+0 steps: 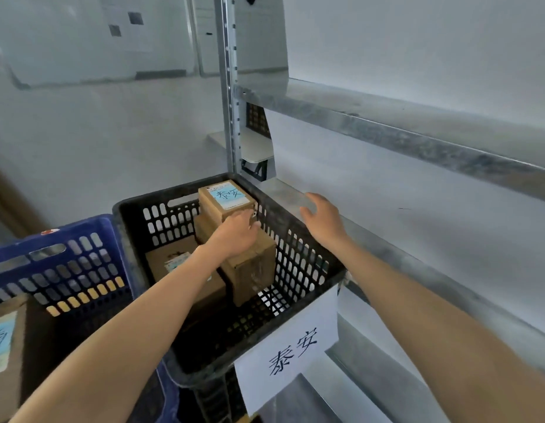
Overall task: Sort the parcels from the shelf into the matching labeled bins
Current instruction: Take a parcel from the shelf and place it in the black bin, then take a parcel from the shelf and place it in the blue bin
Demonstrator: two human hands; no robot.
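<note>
We see the left hand (237,236) curled over the near end of the small parcel (225,199), which lies atop a larger box (249,267) inside the black bin (298,254). A flat parcel (161,261) lies lower, partly hidden by the forearm. The right hand (324,219) hovers with fingers spread and holding nothing, above the metal shelf (417,264) just beside the bin. The blue bin (66,264) touches the black bin's left side.

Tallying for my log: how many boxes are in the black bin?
3. A labeled box on top at the back, a bigger box under it, a flat box lower left. Others may be hidden beneath.
</note>
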